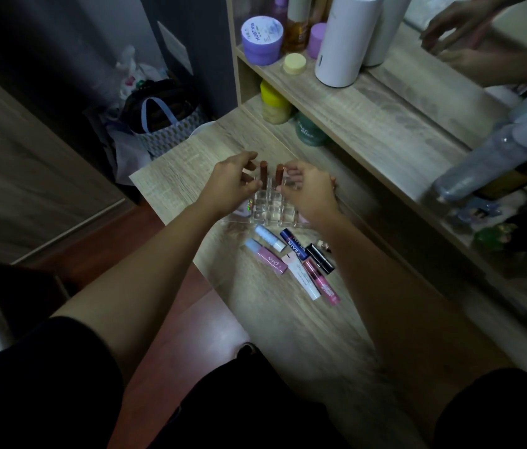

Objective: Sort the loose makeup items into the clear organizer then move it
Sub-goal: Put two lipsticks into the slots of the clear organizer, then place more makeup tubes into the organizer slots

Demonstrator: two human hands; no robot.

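Over organizer (270, 205), mid-desk: left hand (231, 186) at its 9 o'clock edge, right hand (310, 192) at 3 o'clock. Fingers curled, loosely apart; can't tell if either touches anything. Two brown lipsticks (263, 175) upright in back cells, 12 o'clock. Organizer likely hard clear plastic: light, stiff, slick, could crack; grip both side walls low, keep level so tubes don't tip. Loose tubes (291, 260) at 6 o'clock, small, prone to roll. Wood-grain desk (304, 335) flat, dim light. Shelf (336, 92) with jars at 1 o'clock.
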